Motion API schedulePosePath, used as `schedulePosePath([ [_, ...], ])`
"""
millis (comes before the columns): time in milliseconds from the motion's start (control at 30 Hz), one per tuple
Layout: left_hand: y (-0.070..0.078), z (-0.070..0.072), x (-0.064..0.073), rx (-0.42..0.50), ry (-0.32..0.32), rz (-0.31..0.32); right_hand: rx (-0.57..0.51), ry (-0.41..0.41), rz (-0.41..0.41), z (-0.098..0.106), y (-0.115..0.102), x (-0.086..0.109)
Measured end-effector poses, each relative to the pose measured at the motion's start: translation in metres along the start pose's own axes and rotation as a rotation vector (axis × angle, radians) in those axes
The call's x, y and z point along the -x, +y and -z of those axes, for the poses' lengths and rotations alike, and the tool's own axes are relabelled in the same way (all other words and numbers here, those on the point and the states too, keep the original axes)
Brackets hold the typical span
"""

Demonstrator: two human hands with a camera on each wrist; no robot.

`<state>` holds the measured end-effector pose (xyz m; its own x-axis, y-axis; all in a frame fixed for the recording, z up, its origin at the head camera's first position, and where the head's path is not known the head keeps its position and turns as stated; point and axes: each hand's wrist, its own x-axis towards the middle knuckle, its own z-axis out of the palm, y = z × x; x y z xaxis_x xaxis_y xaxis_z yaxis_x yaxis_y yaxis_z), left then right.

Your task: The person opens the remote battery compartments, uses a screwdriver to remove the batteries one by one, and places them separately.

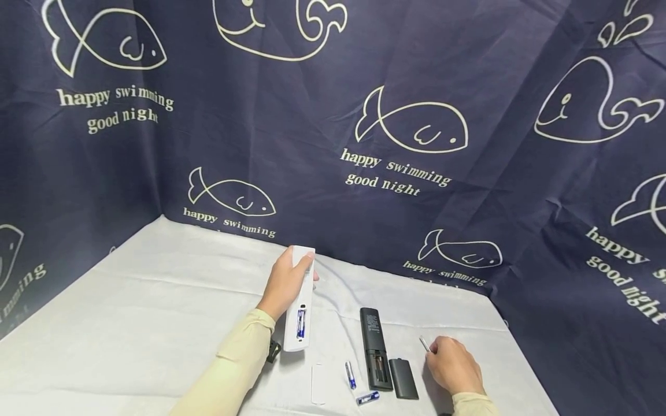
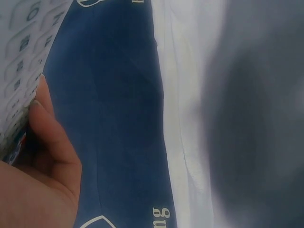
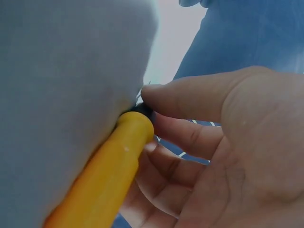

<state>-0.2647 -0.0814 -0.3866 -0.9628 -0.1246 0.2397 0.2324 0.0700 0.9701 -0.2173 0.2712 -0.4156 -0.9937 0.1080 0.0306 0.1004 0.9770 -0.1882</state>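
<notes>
In the head view my left hand (image 1: 283, 283) grips a white remote control (image 1: 295, 292) by its far end, back side up. Blue-and-silver batteries (image 1: 300, 325) sit in its uncovered compartment. The remote's buttoned face (image 2: 23, 52) shows in the left wrist view, beside my curled fingers (image 2: 57, 137). On the right, my right hand (image 1: 455, 365) pinches a screwdriver low over the cloth; its metal shaft (image 1: 424, 344) points away from me. The right wrist view shows its yellow handle (image 3: 107, 171) and black collar, with thumb and fingers at the collar.
Between the hands lies a black remote control (image 1: 374, 346) with its battery compartment uncovered. Its black cover (image 1: 403, 378) is next to it. Two loose batteries (image 1: 351, 375) and a white cover (image 1: 318, 384) lie nearby. A small dark object (image 1: 273, 351) is partly hidden by my left forearm.
</notes>
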Motion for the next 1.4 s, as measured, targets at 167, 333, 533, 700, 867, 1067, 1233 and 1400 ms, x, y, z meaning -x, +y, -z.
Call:
schedulePosePath([
  [167, 0.000, -0.002, 0.000, 0.010, 0.000, 0.001, 0.006, 0.002, -0.007, 0.000, 0.000, 0.002],
  [333, -0.001, -0.002, 0.000, 0.020, 0.000, 0.000, -0.014, 0.057, 0.034, 0.001, 0.002, 0.005],
  [533, -0.003, -0.001, 0.001, 0.028, 0.006, 0.011, -0.032, 0.108, 0.099, -0.001, -0.001, 0.010],
  [700, -0.004, -0.001, 0.001, 0.038, -0.001, 0.005, -0.036, 0.135, 0.135, -0.001, -0.006, 0.013],
  [867, -0.003, -0.002, 0.000, 0.041, -0.005, -0.002, -0.048, 0.175, 0.166, 0.000, -0.011, 0.015],
  [1067, -0.003, -0.003, -0.001, 0.029, -0.014, -0.006, -0.077, 0.192, 0.222, 0.003, -0.020, 0.020],
  [1233, -0.002, -0.003, 0.000, 0.015, -0.013, -0.001, -0.074, 0.171, 0.266, 0.008, -0.034, 0.029],
  [1400, -0.002, -0.003, 0.001, 0.014, -0.012, -0.001, -0.107, 0.176, 0.330, 0.010, -0.048, 0.036],
])
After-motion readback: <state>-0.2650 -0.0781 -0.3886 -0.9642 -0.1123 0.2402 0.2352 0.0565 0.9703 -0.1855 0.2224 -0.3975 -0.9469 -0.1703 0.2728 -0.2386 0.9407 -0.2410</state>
